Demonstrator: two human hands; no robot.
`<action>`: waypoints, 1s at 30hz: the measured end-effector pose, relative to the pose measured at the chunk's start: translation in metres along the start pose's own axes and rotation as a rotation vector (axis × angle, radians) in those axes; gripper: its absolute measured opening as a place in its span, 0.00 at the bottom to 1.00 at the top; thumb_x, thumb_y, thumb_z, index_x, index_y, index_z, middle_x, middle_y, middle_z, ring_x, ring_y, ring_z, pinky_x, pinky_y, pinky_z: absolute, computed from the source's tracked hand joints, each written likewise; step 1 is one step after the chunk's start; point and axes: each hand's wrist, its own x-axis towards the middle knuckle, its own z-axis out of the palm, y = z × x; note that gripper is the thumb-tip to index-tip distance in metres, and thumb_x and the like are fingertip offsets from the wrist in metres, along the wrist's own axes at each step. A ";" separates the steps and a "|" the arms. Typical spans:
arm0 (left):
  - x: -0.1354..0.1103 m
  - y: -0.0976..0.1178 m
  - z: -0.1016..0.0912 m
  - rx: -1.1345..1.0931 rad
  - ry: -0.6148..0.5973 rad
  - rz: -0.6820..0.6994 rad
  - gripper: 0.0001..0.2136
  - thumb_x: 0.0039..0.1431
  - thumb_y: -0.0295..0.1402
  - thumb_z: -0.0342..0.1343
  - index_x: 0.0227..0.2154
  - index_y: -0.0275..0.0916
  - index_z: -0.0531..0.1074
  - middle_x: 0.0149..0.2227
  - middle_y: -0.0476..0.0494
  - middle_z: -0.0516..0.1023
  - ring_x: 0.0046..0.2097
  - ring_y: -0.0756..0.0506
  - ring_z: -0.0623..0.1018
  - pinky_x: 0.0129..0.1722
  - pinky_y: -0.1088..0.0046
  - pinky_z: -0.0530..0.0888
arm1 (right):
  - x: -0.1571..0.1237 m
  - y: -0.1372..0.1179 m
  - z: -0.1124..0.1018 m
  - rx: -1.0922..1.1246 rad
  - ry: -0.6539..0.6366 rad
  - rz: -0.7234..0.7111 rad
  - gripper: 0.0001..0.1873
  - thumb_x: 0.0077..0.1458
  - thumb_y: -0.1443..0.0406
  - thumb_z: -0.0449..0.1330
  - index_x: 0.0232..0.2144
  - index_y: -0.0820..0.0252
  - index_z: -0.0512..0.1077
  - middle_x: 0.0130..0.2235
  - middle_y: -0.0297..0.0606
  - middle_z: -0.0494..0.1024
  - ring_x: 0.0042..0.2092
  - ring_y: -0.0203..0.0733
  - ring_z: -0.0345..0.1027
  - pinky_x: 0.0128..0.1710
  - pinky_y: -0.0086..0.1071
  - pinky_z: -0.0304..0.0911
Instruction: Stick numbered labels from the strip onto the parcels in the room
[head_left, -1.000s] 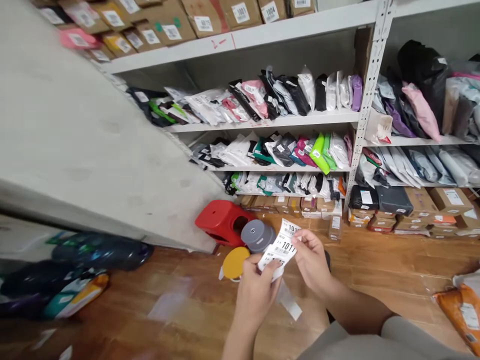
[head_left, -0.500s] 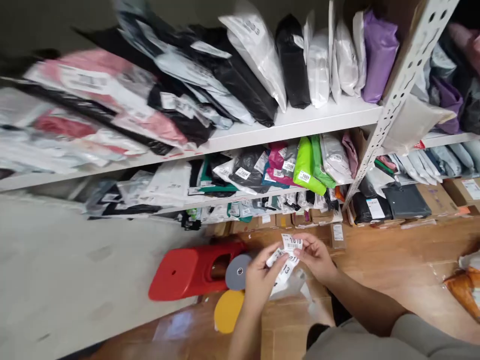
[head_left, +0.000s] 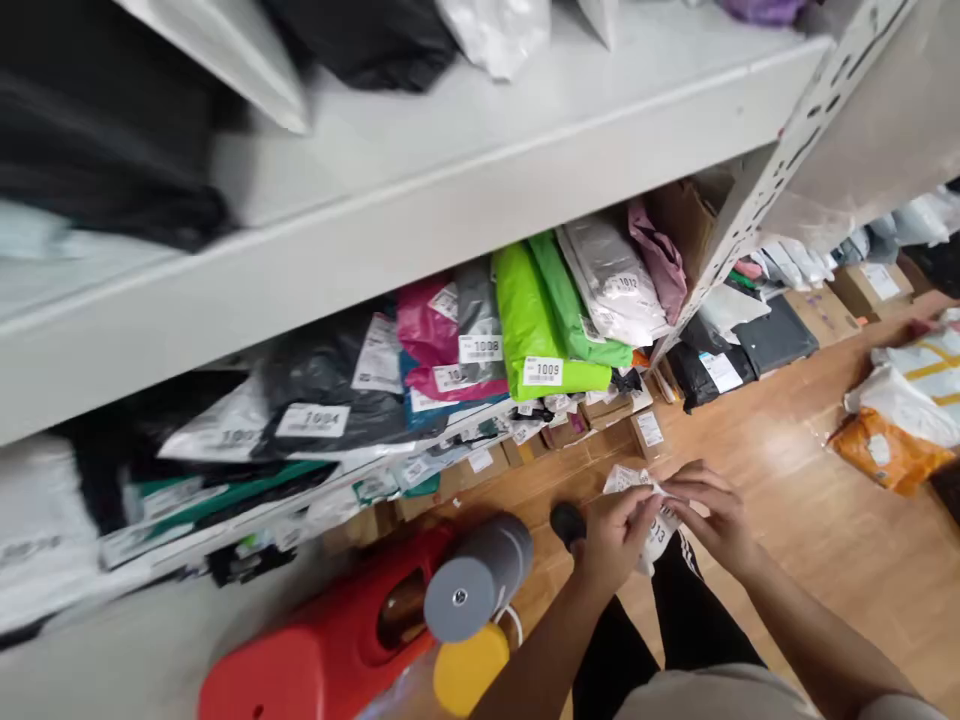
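Note:
Both my hands meet over the wooden floor low in the view. My left hand (head_left: 616, 530) and my right hand (head_left: 712, 515) pinch a strip of white number labels (head_left: 651, 512) between them; "13" shows on its lower part. Just ahead, on the middle shelf, lie numbered parcels: a bright green parcel (head_left: 534, 330) tagged 1009, a pink parcel (head_left: 427, 345) and a white-grey parcel (head_left: 611, 280) tagged 1012.
A red plastic stool (head_left: 315, 650) lies on its side at lower left, with a grey roll (head_left: 476, 580) and a yellow roll (head_left: 465, 665) beside it. A white shelf board (head_left: 420, 200) hangs close overhead. Cardboard boxes (head_left: 855, 290) and loose bags (head_left: 892, 440) lie at right.
The view has swung closer in under the shelf and tilted. My hands have closed in on the label strip, which now looks crumpled and shows less of its numbers.

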 end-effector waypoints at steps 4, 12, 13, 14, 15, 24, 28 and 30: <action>0.012 -0.065 0.009 -0.026 -0.105 0.020 0.18 0.68 0.39 0.45 0.32 0.38 0.78 0.19 0.48 0.73 0.22 0.50 0.72 0.24 0.76 0.68 | 0.006 0.036 0.024 -0.088 0.052 0.036 0.12 0.56 0.67 0.65 0.43 0.48 0.80 0.36 0.40 0.82 0.37 0.45 0.74 0.36 0.40 0.71; 0.038 -0.250 0.039 0.216 -0.162 0.161 0.12 0.66 0.32 0.47 0.36 0.40 0.77 0.29 0.43 0.82 0.28 0.47 0.79 0.30 0.76 0.71 | -0.004 0.225 0.099 -0.033 -0.011 0.068 0.07 0.58 0.59 0.64 0.36 0.51 0.82 0.31 0.40 0.80 0.34 0.44 0.74 0.35 0.37 0.69; 0.044 -0.275 0.044 0.238 -0.156 0.145 0.12 0.66 0.32 0.47 0.35 0.40 0.76 0.28 0.43 0.81 0.28 0.48 0.78 0.29 0.76 0.70 | -0.003 0.252 0.107 -0.022 -0.035 0.059 0.08 0.58 0.58 0.64 0.35 0.52 0.82 0.31 0.40 0.80 0.33 0.43 0.74 0.34 0.36 0.69; 0.051 -0.298 0.048 0.254 -0.149 0.123 0.12 0.66 0.32 0.48 0.33 0.40 0.76 0.27 0.44 0.81 0.27 0.48 0.78 0.28 0.77 0.70 | 0.000 0.278 0.114 -0.021 -0.048 0.043 0.08 0.59 0.58 0.63 0.35 0.52 0.81 0.31 0.40 0.80 0.34 0.44 0.74 0.35 0.36 0.69; 0.059 -0.320 0.051 0.268 -0.143 0.102 0.11 0.65 0.32 0.49 0.31 0.40 0.76 0.26 0.46 0.80 0.27 0.49 0.77 0.27 0.77 0.69 | 0.005 0.304 0.121 -0.039 -0.043 0.017 0.09 0.60 0.58 0.62 0.35 0.52 0.81 0.32 0.40 0.80 0.35 0.44 0.74 0.37 0.37 0.69; 0.099 -0.435 0.051 0.585 -0.237 0.300 0.08 0.61 0.30 0.56 0.25 0.41 0.72 0.31 0.49 0.76 0.32 0.47 0.76 0.33 0.73 0.69 | 0.095 0.458 0.205 -0.809 -0.071 -0.499 0.29 0.45 0.63 0.70 0.51 0.62 0.72 0.62 0.55 0.65 0.64 0.66 0.51 0.63 0.60 0.46; 0.087 -0.445 0.040 0.611 -0.125 0.334 0.09 0.64 0.32 0.52 0.28 0.40 0.72 0.34 0.47 0.75 0.34 0.48 0.77 0.35 0.73 0.71 | 0.107 0.473 0.221 -0.878 -0.062 -0.542 0.31 0.46 0.62 0.67 0.54 0.62 0.70 0.61 0.53 0.66 0.62 0.64 0.52 0.62 0.56 0.48; 0.081 -0.445 0.029 0.606 -0.040 0.331 0.09 0.65 0.33 0.51 0.29 0.40 0.72 0.35 0.47 0.74 0.35 0.48 0.77 0.36 0.72 0.72 | 0.106 0.476 0.222 -0.863 -0.044 -0.561 0.31 0.49 0.60 0.63 0.56 0.62 0.67 0.60 0.53 0.66 0.60 0.62 0.53 0.60 0.56 0.50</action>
